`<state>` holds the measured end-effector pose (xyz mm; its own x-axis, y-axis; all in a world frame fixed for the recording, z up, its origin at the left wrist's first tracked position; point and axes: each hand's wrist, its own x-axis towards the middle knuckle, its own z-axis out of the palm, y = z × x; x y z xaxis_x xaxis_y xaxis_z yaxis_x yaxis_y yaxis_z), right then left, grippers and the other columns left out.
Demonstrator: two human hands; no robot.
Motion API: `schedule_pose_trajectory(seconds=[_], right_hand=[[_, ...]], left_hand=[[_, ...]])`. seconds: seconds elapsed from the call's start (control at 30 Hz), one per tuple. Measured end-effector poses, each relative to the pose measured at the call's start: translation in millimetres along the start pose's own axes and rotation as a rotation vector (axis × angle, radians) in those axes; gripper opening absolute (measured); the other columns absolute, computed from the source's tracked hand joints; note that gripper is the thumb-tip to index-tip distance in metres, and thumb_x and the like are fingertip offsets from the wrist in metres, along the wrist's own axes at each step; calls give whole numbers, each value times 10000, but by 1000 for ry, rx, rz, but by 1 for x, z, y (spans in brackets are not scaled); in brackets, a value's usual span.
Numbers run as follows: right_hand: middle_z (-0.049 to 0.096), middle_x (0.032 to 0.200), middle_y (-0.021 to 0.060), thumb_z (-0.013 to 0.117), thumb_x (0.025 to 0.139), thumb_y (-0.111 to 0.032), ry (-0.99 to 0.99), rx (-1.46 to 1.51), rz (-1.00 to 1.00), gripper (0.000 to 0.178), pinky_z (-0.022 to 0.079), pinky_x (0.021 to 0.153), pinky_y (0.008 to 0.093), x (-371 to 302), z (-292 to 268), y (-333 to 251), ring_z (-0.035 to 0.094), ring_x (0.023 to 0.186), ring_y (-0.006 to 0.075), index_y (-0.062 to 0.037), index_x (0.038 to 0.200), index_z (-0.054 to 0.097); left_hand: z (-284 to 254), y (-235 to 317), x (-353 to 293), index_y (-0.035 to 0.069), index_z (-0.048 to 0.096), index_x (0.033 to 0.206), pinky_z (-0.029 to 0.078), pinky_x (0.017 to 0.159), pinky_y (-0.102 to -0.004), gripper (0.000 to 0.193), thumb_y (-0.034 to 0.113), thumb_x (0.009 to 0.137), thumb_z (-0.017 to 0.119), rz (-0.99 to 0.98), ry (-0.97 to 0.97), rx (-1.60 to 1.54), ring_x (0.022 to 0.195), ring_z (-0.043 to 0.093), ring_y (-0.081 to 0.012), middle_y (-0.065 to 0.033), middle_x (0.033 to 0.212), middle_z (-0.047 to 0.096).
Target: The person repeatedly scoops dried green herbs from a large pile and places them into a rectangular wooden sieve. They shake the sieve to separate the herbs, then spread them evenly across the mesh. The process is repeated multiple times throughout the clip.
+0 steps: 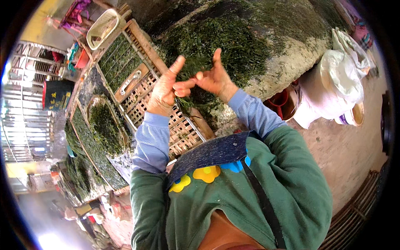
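My left hand [163, 90] and my right hand [214, 78] are raised together in front of me, their fingertips touching in the middle. The left index finger and the right thumb point up. Neither hand holds anything I can make out. Behind them lies a wide heap of dark green leaves [233, 41] on a big round grey pan [287, 62]. Striped blue cuffs and green sleeves cover my forearms.
A bamboo lattice rack [143, 89] with a metal handle [131, 81] leans left of the pan, its far part covered in leaves. A round basket of leaves [106, 125] lies lower left. White sacks [341, 75] and a red bucket [283, 100] stand at the right.
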<state>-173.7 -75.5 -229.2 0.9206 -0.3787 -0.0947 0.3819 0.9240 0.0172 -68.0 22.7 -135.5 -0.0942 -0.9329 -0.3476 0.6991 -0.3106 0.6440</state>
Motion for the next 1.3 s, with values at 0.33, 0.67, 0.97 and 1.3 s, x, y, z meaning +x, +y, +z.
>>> schedule_pose_trajectory(seconds=[0.33,0.67,0.97,1.3], right_hand=[[545,641,92,500,937,-164,168,-313,-342,297,518,704,431,104,-12,0,543,625,250,-48,664,483],[561,654,93,510,922,-182,382,-483,-282,222,281,1027,545,216,-23,84,566,707,237,-55,746,461],[605,810,130,557,849,-185,433,-929,-159,167,474,822,545,217,-31,-25,626,833,308,-21,827,534],[651,816,121,605,875,-295,-126,-2069,160,290,524,426,177,169,58,131,640,558,127,-15,947,622]], left_hand=[[-106,-3,-65,-3,487,1001,288,363,-207,224,141,881,610,110,466,490,440,358,-43,-80,791,573],[-256,74,-141,-62,338,1343,362,405,-260,620,160,853,646,93,799,649,494,395,-98,-105,829,583],[-284,87,-146,-19,340,1310,348,378,-260,433,105,924,493,28,840,776,440,407,-89,-127,791,590],[-322,68,-136,-97,491,1026,428,359,-315,286,102,839,575,112,914,954,384,514,-178,-116,599,555]])
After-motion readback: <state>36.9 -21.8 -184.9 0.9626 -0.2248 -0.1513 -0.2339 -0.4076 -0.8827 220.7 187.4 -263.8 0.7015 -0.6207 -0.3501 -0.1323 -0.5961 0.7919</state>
